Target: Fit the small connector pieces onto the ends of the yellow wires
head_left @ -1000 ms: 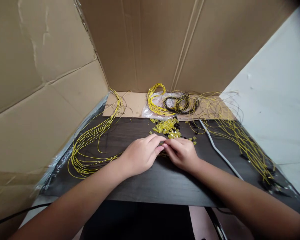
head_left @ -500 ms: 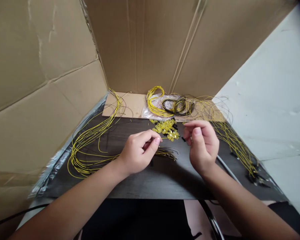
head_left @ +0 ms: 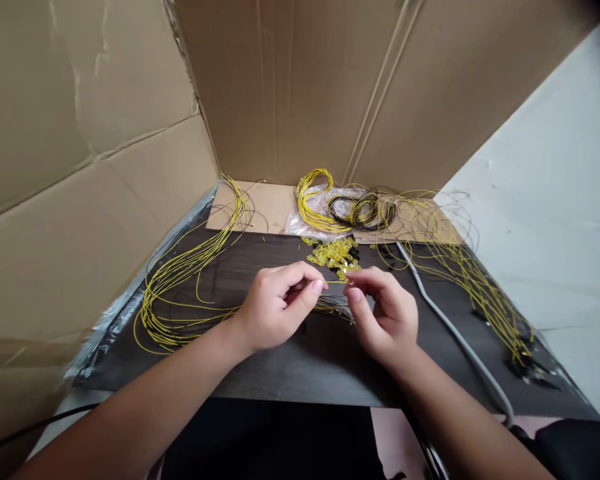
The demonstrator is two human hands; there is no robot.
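My left hand [head_left: 283, 303] pinches a yellow wire [head_left: 335, 282] between thumb and forefinger, its short end sticking out to the right. Close by on that side, my right hand [head_left: 393, 320] brings thumb and forefinger together at the wire's tip. Whatever sits between those fingertips is too small to make out. Just beyond both hands lies a pile of small clear-yellow pieces [head_left: 331, 251], mixed with black ones. Below and behind my left hand runs a bundle of yellow and black wires [head_left: 167, 320], its ends showing between the hands.
Coiled yellow wire [head_left: 307, 207] and coiled black wire [head_left: 365, 212] rest on a plastic bag at the back. More yellow wires [head_left: 473, 280] with dark ends spread along the right edge. A grey cable [head_left: 443, 317] crosses the dark table. Cardboard walls [head_left: 300, 87] stand left and behind.
My right hand has moved left and slightly down, and its fingers have come to the tip of the yellow wire. My left hand has stayed nearly still. The view has shifted slightly.
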